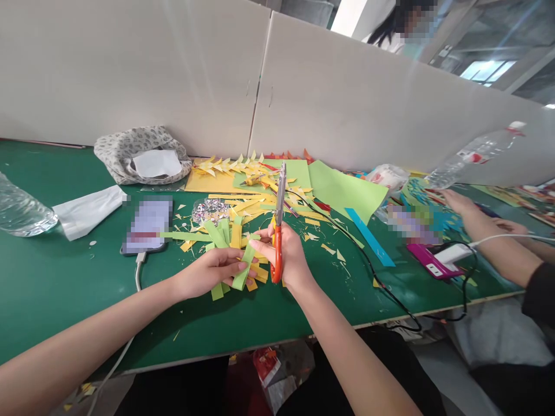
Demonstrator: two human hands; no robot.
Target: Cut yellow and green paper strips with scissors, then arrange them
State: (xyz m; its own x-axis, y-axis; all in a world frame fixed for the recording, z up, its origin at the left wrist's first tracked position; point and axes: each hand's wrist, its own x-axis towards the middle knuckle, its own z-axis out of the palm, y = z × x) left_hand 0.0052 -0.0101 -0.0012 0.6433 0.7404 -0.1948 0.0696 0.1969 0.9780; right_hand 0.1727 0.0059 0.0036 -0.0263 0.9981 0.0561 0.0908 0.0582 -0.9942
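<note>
Pinched in my left hand (217, 270) is a light green paper strip (245, 267), held just above the table. My right hand (289, 254) grips orange-handled scissors (277, 254), blades pointing up and away from me, while its thumb and fingertips also touch the strip's upper end. Under and around my hands lie more green strips (220, 231) and yellow paper strips (236, 236). Just behind them sits a clear bag of small shiny bits (210, 211). Small yellow and green scraps are scattered to the right of the scissors.
Left are a phone (150, 222) on a white cable, a tissue pack (90, 211) and a patterned pouch (143, 153). Green paper sheets (342, 188), a blue strip (369, 237), a black cable (368, 260) and a pink power strip (433, 266) lie right, near another person's hands (466, 205).
</note>
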